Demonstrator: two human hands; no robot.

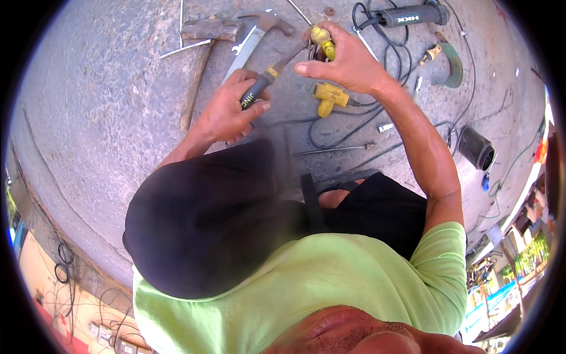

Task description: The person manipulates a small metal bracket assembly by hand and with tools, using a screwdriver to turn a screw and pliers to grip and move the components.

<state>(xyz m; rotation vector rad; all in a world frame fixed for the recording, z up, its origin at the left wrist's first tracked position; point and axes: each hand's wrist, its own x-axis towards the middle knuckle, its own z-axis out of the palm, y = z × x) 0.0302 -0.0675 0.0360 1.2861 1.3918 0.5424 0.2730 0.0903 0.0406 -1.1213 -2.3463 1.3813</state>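
Currently, stage: mid-work, nothing visibly finished.
Left hand (233, 109): wrapped around a black-handled tool (265, 82).
Right hand (348, 59): pinching a small yellow part (323, 41) above concrete floor (106, 106).
Contact: tool tip meets part.
Left: work on part appears unfinished.

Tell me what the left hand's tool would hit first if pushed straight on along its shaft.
Probably the yellow-handled tool gripped in the right hand: the screwdriver in the left hand points up-right at it, its tip seemingly already at it, though depth is unclear.
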